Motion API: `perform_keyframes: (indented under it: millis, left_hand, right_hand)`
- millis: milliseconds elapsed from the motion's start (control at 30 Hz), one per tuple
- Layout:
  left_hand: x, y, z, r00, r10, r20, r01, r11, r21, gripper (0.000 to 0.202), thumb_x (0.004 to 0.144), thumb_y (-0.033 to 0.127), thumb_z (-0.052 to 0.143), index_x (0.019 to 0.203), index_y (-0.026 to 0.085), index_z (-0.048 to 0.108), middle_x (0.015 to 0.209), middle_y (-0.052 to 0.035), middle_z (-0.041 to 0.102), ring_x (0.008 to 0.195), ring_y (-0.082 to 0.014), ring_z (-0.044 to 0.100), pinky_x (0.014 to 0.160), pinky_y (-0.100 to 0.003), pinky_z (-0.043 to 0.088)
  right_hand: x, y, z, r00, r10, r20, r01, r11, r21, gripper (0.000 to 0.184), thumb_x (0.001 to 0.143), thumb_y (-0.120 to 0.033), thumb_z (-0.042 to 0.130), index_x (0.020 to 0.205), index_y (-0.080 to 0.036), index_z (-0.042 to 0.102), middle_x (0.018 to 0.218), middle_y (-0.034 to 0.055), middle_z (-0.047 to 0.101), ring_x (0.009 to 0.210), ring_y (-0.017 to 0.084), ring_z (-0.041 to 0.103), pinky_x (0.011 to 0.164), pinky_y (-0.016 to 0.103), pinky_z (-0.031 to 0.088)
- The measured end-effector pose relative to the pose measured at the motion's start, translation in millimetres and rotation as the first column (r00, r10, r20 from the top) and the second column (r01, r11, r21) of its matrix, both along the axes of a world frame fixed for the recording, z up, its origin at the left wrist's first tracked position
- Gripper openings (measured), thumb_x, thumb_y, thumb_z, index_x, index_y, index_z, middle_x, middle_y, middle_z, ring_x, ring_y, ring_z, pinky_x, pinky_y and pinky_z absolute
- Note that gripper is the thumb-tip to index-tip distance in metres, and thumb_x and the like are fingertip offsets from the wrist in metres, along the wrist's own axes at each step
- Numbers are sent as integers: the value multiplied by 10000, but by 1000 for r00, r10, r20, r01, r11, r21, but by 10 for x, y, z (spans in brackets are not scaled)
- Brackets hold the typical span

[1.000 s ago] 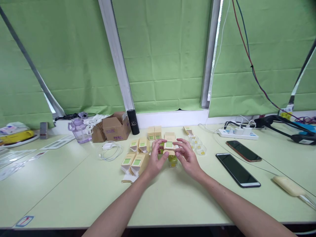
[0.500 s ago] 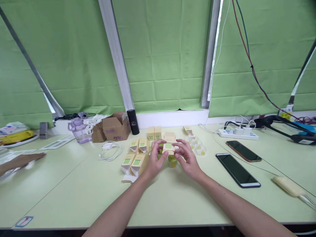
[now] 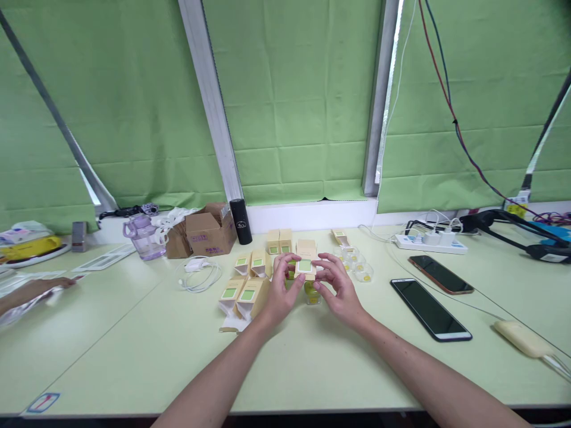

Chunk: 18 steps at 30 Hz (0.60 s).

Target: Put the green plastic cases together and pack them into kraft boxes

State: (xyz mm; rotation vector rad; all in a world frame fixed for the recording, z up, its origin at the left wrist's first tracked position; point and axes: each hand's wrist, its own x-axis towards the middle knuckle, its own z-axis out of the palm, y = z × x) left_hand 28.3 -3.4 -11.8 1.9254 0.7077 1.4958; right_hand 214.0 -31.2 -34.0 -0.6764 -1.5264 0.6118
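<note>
Between my two hands is a small tan cardboard box [image 3: 306, 267] with a green label. My left hand [image 3: 282, 291] grips its left side, the thumb at the near end. On the right side, the fingers of my right hand [image 3: 339, 290] curl against the box, with the thumb lower down. Just below the box, a clear plastic container [image 3: 313, 294] with something green and yellow in it stands on the table, partly hidden. Several similar tan boxes [image 3: 247, 295] stand to the left of my left hand. More clear containers [image 3: 363, 272] with yellow bits sit behind my right hand.
Two phones [image 3: 430, 310] and a cream power bank [image 3: 521, 337] lie to the right. Behind them is a power strip [image 3: 430, 242]. A white charger cable [image 3: 198, 274], cardboard carton [image 3: 209, 232], black bottle [image 3: 241, 221] and purple jug [image 3: 145, 238] are left. Another person's hand [image 3: 38, 291] reaches in at far left.
The flap at the near end of the box sticks out less than before. My hands have hardly moved. At far left the other person's hand has drawn back slightly and its fingers have curled.
</note>
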Motion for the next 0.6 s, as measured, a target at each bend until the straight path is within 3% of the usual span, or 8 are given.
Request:
perform_keyframes:
  millis: [167,600]
  left_hand:
    - [18,1,13,999,34,-11,-34,999,20,327,1029,479,659,1267,259,618,1370,-121,528,1239,-278,580,1057,-426,503]
    - [28,28,3,999,38,-25,-38,999,27,325,1043,479,648,1291,272,609,1383,-120,518,1277,-274,576,1087,-427,487]
  right_hand:
    - [-10,14,9,999,-39,15,38,999,13,332,1025,-393,694,1344,-309,660,1515,131,455,874,158,753,964,473,667]
    - [5,47,-5,999,-49,20,49,999,17,314,1036,-386,688,1339,-310,674,1504,129,463,894,162,762,965,465,664]
